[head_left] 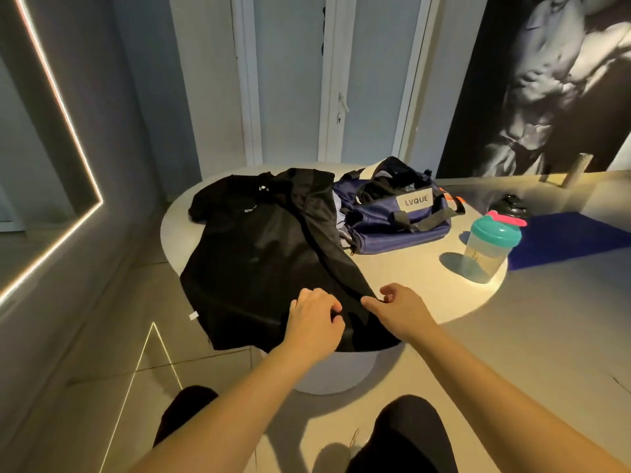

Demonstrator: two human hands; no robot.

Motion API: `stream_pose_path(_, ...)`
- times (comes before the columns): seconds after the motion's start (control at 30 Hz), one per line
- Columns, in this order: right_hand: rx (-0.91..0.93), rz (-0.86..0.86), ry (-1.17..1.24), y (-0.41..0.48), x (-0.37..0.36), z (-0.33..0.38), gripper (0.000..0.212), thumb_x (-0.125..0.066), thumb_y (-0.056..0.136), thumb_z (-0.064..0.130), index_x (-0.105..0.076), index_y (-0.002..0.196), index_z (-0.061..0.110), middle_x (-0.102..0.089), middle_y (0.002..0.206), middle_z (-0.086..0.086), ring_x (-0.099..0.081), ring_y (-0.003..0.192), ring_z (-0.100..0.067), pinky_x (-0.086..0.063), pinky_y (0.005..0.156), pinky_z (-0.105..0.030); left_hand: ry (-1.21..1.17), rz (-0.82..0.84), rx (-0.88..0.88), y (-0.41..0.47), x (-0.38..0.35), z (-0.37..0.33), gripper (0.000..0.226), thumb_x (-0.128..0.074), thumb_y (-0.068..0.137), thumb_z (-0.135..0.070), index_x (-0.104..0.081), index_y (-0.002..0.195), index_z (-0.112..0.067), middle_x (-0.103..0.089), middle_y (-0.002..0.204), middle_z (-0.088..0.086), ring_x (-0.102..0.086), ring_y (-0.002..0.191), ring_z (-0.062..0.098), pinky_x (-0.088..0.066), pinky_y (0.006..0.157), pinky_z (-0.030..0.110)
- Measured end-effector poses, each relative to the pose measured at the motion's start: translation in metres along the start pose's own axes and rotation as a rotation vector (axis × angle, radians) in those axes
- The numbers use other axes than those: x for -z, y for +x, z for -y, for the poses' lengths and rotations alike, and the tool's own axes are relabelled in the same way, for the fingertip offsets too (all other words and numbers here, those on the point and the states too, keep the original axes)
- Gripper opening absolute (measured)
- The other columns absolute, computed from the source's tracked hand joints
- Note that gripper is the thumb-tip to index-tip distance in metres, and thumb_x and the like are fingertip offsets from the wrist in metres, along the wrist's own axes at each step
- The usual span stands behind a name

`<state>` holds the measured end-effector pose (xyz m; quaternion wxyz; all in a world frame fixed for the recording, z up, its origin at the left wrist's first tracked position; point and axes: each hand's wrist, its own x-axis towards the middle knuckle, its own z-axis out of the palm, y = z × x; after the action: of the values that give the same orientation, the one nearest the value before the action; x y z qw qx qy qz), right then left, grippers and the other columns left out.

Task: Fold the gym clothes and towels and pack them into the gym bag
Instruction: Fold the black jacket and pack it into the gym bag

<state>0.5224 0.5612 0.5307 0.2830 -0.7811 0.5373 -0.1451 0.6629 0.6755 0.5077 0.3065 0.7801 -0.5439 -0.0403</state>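
I am looking down at one round table (426,285), and the job looks like it has only just begun. One black shirt (246,254) lies spread flat on the table, with its near end hanging over the edge. It is not folded yet. One long black piece (321,213) of clothing lies across the shirt, from the far side down to my hands. It is not folded either.

One blue gym bag (392,220) sits just behind the clothes, and it is open at the top. There is some dark and pale stuff in it, but I cannot tell what. I see no towel. So I think all the folding and most of the packing are left.

One shaker bottle (490,247) with a green lid stands to the right of the bag.

My left hand (314,319) is curled and bunches up the shirt cloth. My right hand (396,307) pinches the near corner of the long piece.
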Motion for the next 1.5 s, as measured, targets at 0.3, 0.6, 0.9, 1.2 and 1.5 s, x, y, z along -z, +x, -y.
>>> stream_pose_path(0.3, 0.107, -0.145, 0.190, -0.031, 0.000, -0.018, 0.010, -0.064, 0.095, 0.021, -0.067, 0.085, 0.021, -0.065, 0.085, 0.001, -0.059, 0.076, -0.010, -0.042, 0.059, -0.016, 0.118, 0.060, -0.067, -0.020, -0.023, 0.006, 0.026, -0.054, 0.100, -0.033, -0.061, 0.124, -0.028, -0.052, 0.129, -0.015, -0.040, 0.123, 0.010, -0.031, 0.102, 0.027)
stream_pose_path(0.6, 0.480, -0.151, 0.208, -0.053, 0.003, 0.044, 0.004, -0.060, 0.095, 0.025, -0.063, 0.094, 0.027, -0.061, 0.091, 0.010, -0.055, 0.082, -0.004, -0.040, 0.070, -0.013, -1.095, 0.242, 0.616, 0.042, 0.022, -0.003, 0.039, -0.062, 0.097, -0.043, -0.067, 0.114, -0.008, -0.076, 0.102, 0.014, -0.075, 0.094, 0.027, -0.060, 0.086, 0.044)
stream_pose_path(0.9, 0.611, 0.118, -0.064, -0.045, -0.049, 0.045, 0.022, -0.063, 0.095, 0.030, -0.064, 0.116, 0.024, -0.060, 0.105, 0.007, -0.058, 0.091, -0.011, -0.049, 0.083, -0.025, -0.599, -0.153, 0.444, 0.052, 0.027, 0.045, 0.040, -0.068, 0.090, -0.011, -0.056, 0.126, -0.024, -0.062, 0.112, -0.001, -0.062, 0.092, 0.010, -0.052, 0.073, 0.025)
stream_pose_path(1.2, 0.421, 0.290, 0.127, -0.005, -0.027, 0.061, 0.024, -0.061, 0.094, 0.043, -0.073, 0.096, 0.022, -0.074, 0.080, 0.002, -0.069, 0.067, -0.014, -0.061, 0.074, -0.037, -0.138, 0.070, 0.462, 0.086, 0.037, 0.071, 0.044, -0.061, 0.088, -0.044, -0.057, 0.125, -0.022, -0.066, 0.107, -0.004, -0.062, 0.096, 0.016, -0.047, 0.076, 0.032)
stream_pose_path(1.5, 0.662, 0.221, -0.400, 0.055, -0.063, 0.040, 0.057, -0.038, 0.105, 0.043, -0.026, 0.158, 0.024, -0.015, 0.167, 0.000, -0.013, 0.153, -0.020, -0.016, 0.122, -0.041, -0.121, 0.096, 0.479, 0.198, 0.005, 0.079, 0.039, -0.065, 0.093, -0.041, -0.068, 0.102, -0.003, -0.070, 0.103, 0.014, -0.066, 0.093, 0.033, -0.049, 0.072, 0.034)
